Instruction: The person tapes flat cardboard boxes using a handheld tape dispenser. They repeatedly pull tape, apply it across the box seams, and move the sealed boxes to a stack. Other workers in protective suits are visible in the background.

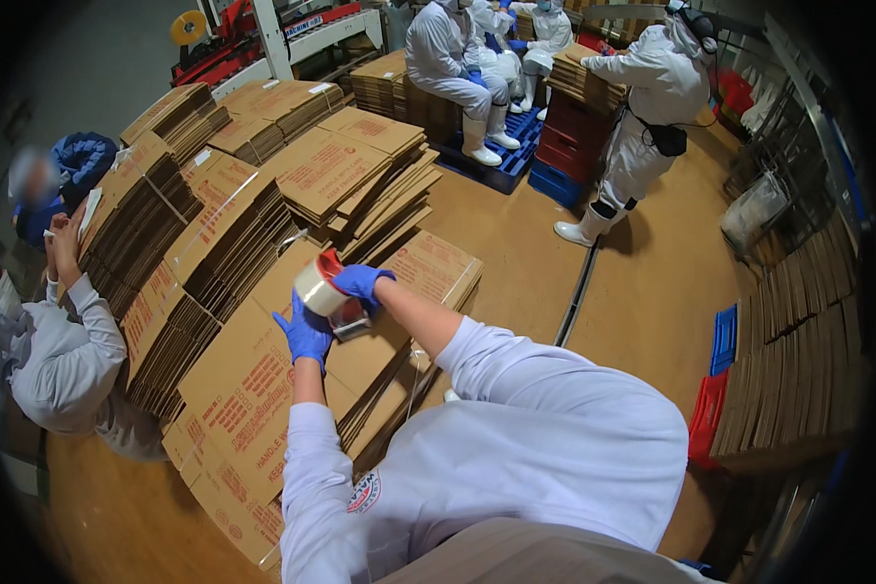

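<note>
Over a pile of flat cardboard cartons (263, 380), I hold a tape dispenser with a red part and a wide roll of pale tape (315, 290). My right hand (362, 281), in a blue glove, is closed on the dispenser from its right side. My left hand (308, 333), also gloved in blue, is against its lower left side. The left thumb and a finger stretch out over the cardboard; its other fingers are partly hidden by the dispenser. Printed red marks cover the cartons under my hands.
Several more bundles of flat cartons (326, 170), some strapped, stand beyond and to the left. A person in white (58, 360) leans in at the left edge. Others sit near a blue pallet (501, 167); one stands by stacked crates (565, 146). Cartons (788, 380) line the right.
</note>
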A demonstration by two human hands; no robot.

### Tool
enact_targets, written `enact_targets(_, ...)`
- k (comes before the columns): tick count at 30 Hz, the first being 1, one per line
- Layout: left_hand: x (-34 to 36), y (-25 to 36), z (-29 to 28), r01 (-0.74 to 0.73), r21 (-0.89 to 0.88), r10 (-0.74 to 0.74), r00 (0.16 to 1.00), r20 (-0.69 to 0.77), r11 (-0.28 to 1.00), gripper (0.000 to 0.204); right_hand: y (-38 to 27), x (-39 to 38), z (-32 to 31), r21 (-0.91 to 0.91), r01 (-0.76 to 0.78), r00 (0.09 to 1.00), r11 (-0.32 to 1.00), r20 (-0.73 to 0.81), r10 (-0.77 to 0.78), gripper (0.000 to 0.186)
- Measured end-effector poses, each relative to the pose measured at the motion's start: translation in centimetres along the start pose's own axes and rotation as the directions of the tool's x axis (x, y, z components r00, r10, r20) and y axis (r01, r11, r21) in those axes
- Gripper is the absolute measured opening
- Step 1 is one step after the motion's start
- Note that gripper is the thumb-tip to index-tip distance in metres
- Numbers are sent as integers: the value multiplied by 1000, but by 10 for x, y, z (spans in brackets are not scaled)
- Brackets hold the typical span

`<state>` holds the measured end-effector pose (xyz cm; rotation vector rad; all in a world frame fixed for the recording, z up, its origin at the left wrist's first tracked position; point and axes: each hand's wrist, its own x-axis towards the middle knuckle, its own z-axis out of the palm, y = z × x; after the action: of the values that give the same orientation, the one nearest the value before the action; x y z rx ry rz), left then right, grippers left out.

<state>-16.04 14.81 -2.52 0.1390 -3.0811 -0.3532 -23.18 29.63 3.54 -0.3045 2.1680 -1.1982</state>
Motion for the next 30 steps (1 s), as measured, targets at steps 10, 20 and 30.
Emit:
enact_targets(10, -104, -54, -59, 245, -520, -345, 933, -103, 818, 82, 61, -42, -2, 724, 173, 971, 668, -10, -240, 26)
enact_targets(20, -308, -145, -68, 513, -671, -702, 712, -16, 535, 41, 83, -39, -4, 769, 314, 925, 557, -116, -362, 37)
enact_targets(30, -201, -23, -172, -189, -913, -595, 707, -382, 362, 26, 168, -50, -64, 450, 719, 675, 530, -269, -687, 36)
